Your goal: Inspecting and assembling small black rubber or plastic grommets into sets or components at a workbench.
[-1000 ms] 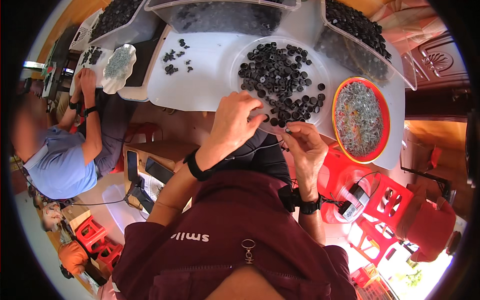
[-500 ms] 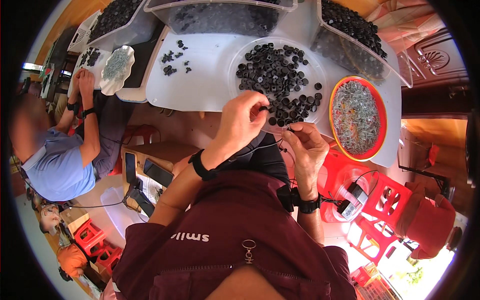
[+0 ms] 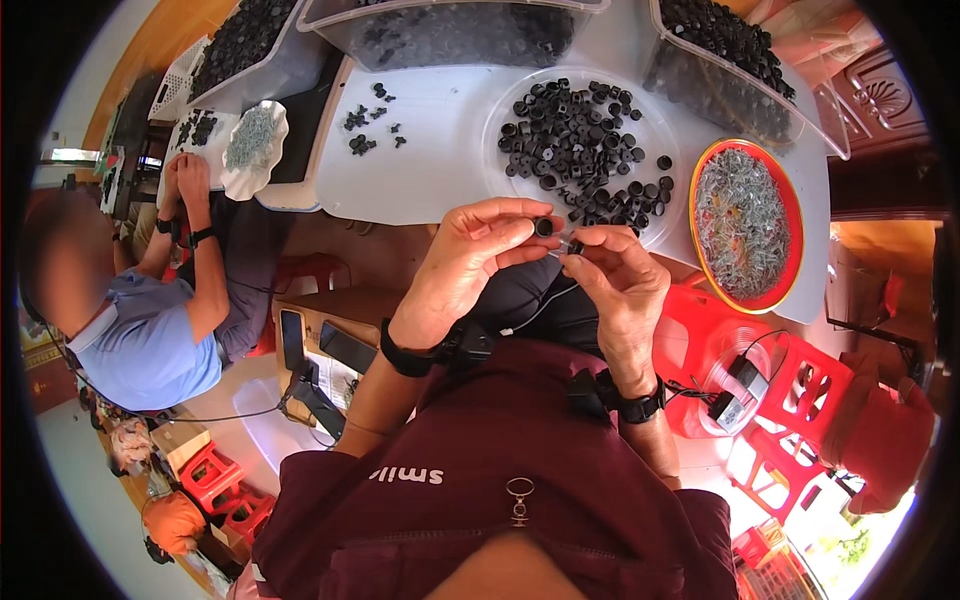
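Observation:
My left hand (image 3: 455, 262) pinches a small round black cap (image 3: 543, 227) between thumb and fingertips, its hollow side showing. Close beside it, my right hand (image 3: 628, 290) grips a small dark piece (image 3: 575, 247) with a pale, thin bit sticking out toward the cap; its exact kind is too small to make out. Both hands are in front of the table's near edge, just short of a round clear tray (image 3: 665, 215) heaped with loose black caps (image 3: 570, 135). To the right of the tray, a red bowl with a yellow rim (image 3: 797, 200) holds many silvery screw-like pieces (image 3: 742, 225).
Clear bins (image 3: 450, 40) full of black parts line the table's back. Several small black pieces (image 3: 362, 145) lie on the left of the white table (image 3: 430, 175). A person in a blue shirt (image 3: 150, 335) sits at left by a white dish (image 3: 258, 150). Red stools (image 3: 800, 400) stand right.
My left hand has come away from the caps in the tray, with a cap now showing in its fingers. The hands have drawn closer together, and the view has shifted slightly.

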A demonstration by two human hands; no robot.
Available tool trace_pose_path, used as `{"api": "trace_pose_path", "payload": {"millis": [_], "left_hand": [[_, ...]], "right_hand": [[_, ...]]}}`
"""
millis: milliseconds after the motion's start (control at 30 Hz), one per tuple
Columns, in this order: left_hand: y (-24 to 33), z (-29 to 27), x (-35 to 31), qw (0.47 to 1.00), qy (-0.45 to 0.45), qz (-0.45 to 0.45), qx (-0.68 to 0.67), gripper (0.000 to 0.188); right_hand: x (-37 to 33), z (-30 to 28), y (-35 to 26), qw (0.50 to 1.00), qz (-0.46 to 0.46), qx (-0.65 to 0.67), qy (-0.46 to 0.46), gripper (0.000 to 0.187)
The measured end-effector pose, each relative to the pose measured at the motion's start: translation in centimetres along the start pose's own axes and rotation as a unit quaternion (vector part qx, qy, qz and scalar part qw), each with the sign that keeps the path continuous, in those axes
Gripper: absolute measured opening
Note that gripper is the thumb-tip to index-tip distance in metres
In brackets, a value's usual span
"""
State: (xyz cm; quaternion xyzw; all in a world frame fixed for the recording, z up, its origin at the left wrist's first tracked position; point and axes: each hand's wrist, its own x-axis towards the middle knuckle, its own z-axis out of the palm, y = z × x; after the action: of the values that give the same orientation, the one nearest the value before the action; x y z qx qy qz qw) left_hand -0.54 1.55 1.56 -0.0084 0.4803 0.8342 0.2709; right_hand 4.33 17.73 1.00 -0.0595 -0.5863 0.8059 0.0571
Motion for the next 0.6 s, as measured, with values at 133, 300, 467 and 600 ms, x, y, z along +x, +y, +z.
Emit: {"api": "trace_pose_path", "payload": {"millis": [133,300,467,600], "left_hand": [[-0.1,-0.3,-0.2,1.000,-0.003,0.004,0.006,0.023],[-0.5,-0.9,-0.2,1.000,-0.026,0.014,-0.001,0.022],[-0.3,-0.9,-0.3,0.999,-0.032,0.031,0.020,0.021],[-0.5,-0.8,-0.2,0.998,-0.022,0.043,0.048,0.021]], "right_hand": [[-0.2,0.4,0.3,1.000,0.007,0.004,0.012,0.022],[-0.2,1.3,0.2,0.999,-0.038,-0.020,-0.002,0.019],[-0.3,1.7,0.5,0.997,-0.058,-0.047,0.010,0.017],[-0.3,1.5,0.7,0.997,-0.059,-0.047,0.015,0.017]]}}
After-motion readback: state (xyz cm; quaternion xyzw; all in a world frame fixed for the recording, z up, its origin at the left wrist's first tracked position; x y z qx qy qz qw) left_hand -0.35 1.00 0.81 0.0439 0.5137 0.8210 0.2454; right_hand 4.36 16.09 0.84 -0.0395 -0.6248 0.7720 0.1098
